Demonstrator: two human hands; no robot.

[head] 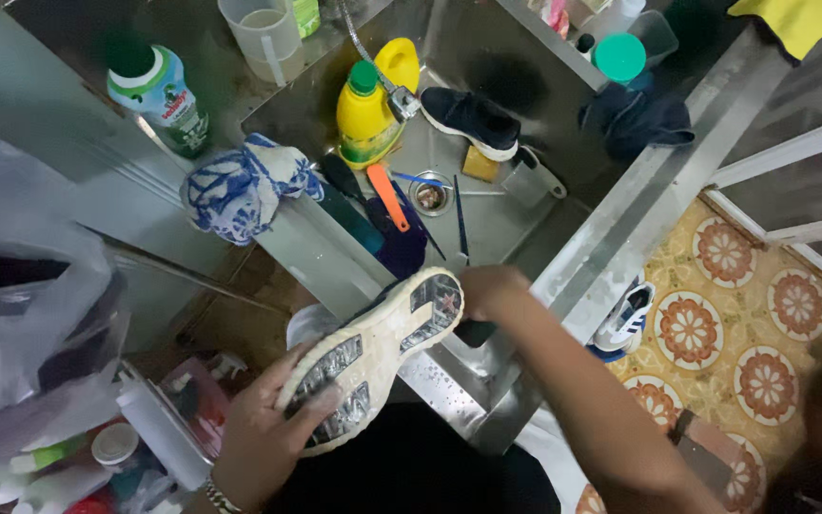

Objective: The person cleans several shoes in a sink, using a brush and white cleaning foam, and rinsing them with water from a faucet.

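Head view, lower centre of frame: left hand (pixel 259 443) grips the heel end of a shoe (pixel 373 357), fingers wrapped over the edge of the pale sole. Shoe is held sole-up, tilted, toe pointing toward frame centre, over the near rim of the steel sink (pixel 620 219). Right hand (pixel 489 290) sits closed at the toe end, just right of centre; what it clutches is hidden behind the shoe, can't tell.

Lower left: clutter of bottles (pixel 159 433) and a clear plastic bag (pixel 26 314) at left edge.

Right of the sink rim, on the patterned floor tiles (pixel 763 305): a white-and-blue sneaker (pixel 625 319).

Mid frame, in the basin: orange-handled brush (pixel 387 195), drain (pixel 430 195), dark cloth beside them. Blue-and-white rag (pixel 240 186) draped on the sink's left rim.

Farther up: yellow detergent bottle (pixel 368 109) with green cap, dark shoe (pixel 471 119) with white sole lying just right of it, a yellow sponge touching that shoe.

Top of frame: green-and-white bottle (pixel 159 90) upper left, translucent measuring jug (pixel 264 38), teal lid (pixel 618 55), yellow cloth (pixel 796 19) upper right.
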